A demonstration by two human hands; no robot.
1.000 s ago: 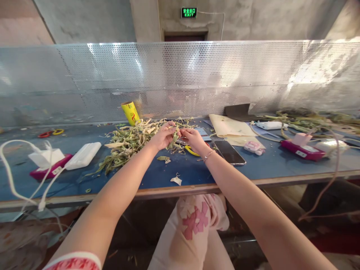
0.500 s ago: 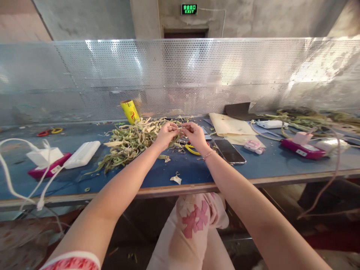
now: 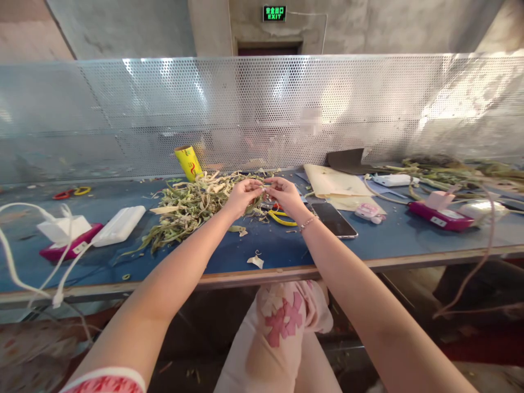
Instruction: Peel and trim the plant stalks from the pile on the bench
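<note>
Side by side over the right end of a pile of dried plant stems and leaves (image 3: 192, 204), my two hands meet at their fingertips. My left hand (image 3: 244, 195) is closed in a pinch, and my right hand (image 3: 285, 193) pinches from the other side. Between them is something small and pale, too tiny to make out. Just below my right hand lie yellow-handled scissors (image 3: 283, 219), partly covered by that hand. A dark-screened phone (image 3: 334, 220) rests close to my right wrist.
A perforated metal screen (image 3: 254, 109) runs along the table's back. A yellow tube (image 3: 189, 162) leans there. White chargers and cables with a purple socket block (image 3: 71, 244) are at left; another purple block (image 3: 440, 217) is at right, near more stems (image 3: 442, 169). Red-and-yellow scissors (image 3: 72, 192) lie far left.
My right hand has shifted and turned slightly, showing more of the yellow scissor handles beneath it. My left hand stays almost in the same place, still pinching.
</note>
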